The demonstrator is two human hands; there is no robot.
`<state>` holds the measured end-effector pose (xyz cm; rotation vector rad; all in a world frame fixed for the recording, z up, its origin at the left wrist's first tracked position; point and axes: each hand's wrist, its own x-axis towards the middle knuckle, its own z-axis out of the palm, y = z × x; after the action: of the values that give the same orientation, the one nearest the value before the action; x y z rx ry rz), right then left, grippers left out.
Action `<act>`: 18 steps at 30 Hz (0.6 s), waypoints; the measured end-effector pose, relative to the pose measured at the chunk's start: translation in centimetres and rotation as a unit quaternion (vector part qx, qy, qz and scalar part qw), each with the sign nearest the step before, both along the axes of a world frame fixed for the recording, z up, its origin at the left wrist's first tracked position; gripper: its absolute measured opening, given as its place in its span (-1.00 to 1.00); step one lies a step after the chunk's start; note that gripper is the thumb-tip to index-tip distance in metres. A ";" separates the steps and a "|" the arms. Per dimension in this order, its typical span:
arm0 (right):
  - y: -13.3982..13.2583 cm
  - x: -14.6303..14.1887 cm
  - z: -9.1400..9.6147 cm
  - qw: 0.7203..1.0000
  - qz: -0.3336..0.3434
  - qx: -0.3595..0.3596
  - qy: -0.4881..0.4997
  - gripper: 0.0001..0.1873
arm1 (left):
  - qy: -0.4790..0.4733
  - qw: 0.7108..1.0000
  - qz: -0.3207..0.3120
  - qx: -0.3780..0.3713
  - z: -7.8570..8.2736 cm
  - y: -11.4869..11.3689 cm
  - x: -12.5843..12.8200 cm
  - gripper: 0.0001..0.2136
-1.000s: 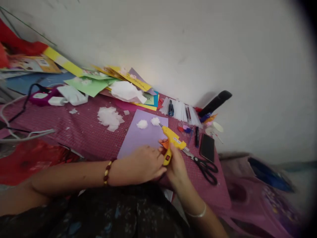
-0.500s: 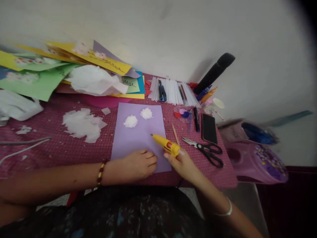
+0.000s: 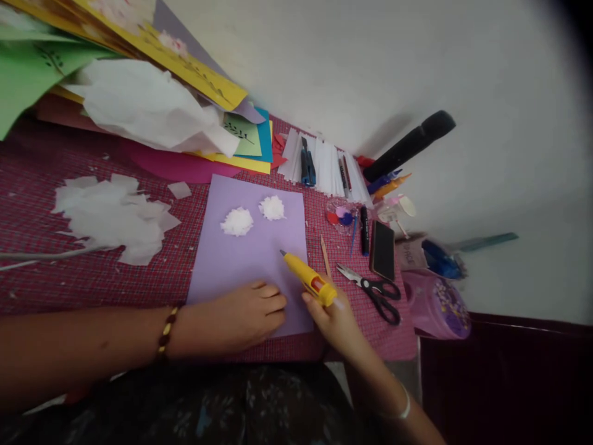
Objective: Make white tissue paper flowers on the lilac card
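Note:
A lilac sheet of paper [image 3: 250,253] lies on the red checked cloth, with two white tissue tufts [image 3: 237,221] near its far edge. My left hand [image 3: 241,315] rests on the sheet's near edge, its fingers curled loosely with nothing in them. My right hand [image 3: 336,318] grips a yellow glue gun [image 3: 308,279]. The gun's nozzle points at the sheet's right side, below the tufts.
Black scissors [image 3: 373,290], a wooden stick [image 3: 325,254], a black marker [image 3: 364,230] and a dark phone [image 3: 382,241] lie to the right. Torn white tissue [image 3: 111,216] lies left. Coloured paper [image 3: 176,68] is piled at the back. A purple container [image 3: 435,306] stands off the cloth's right edge.
The glue gun came down from the far tuft to the sheet's right side. My left hand settled on the sheet's near edge. The view tilted and moved closer.

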<state>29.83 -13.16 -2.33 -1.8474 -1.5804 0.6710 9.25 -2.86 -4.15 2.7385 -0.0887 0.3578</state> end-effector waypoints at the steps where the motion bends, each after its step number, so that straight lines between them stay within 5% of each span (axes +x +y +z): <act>1: 0.0 0.0 -0.1 1.000 -0.003 0.000 -0.003 -0.88 | -0.003 1.000 0.002 -0.004 -0.1 0.0 0.0 -0.93; 18: -0.8 0.7 -1.4 0.998 -0.041 -0.034 -0.017 -0.84 | -0.039 0.999 0.015 -0.028 -0.2 0.1 0.0 -0.98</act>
<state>30.56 -13.95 -3.77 -1.9722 -1.5103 0.6666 9.29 -2.76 -4.37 2.6731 -0.0567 0.4700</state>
